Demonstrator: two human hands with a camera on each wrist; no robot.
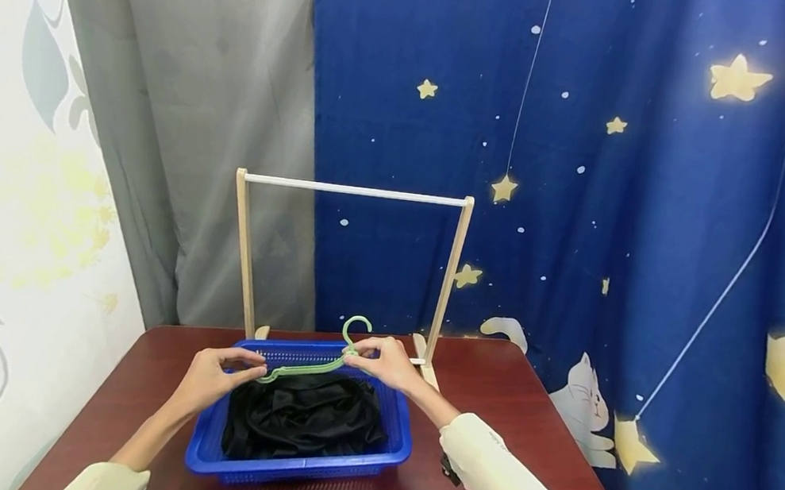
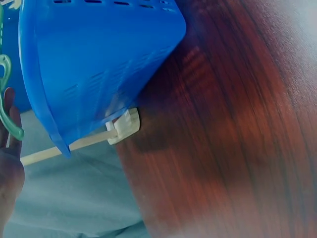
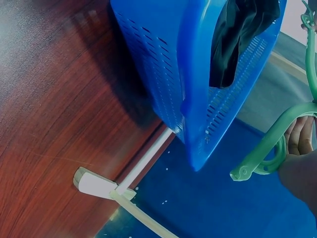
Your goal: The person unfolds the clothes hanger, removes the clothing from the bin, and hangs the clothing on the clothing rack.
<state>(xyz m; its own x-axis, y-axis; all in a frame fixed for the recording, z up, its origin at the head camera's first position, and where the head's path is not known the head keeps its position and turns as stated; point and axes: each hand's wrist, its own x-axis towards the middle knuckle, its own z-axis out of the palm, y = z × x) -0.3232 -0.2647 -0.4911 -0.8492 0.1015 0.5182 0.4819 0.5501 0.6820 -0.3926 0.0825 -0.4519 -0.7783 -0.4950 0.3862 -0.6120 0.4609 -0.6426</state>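
A light green clothes hanger [image 1: 308,368] is held over the blue basket [image 1: 297,468], its hook pointing up. My right hand [image 1: 383,360] pinches it just below the hook. At the hanger's left end, my left hand [image 1: 209,377] has its thumb and fingertips around the tip. In the left wrist view the hanger's end [image 2: 15,130] crosses in front of the fingers. The right wrist view shows the other arm of the hanger [image 3: 262,148] sticking out past my right hand. Crumpled black cloth [image 1: 306,416] fills the basket below.
Behind the basket stands a wooden rack with a white crossbar [image 1: 355,190] and pale feet [image 1: 428,372]. All of it is on a reddish-brown table [image 1: 475,413]. A grey curtain [image 1: 228,100] and a blue star-patterned curtain [image 1: 432,145] hang behind.
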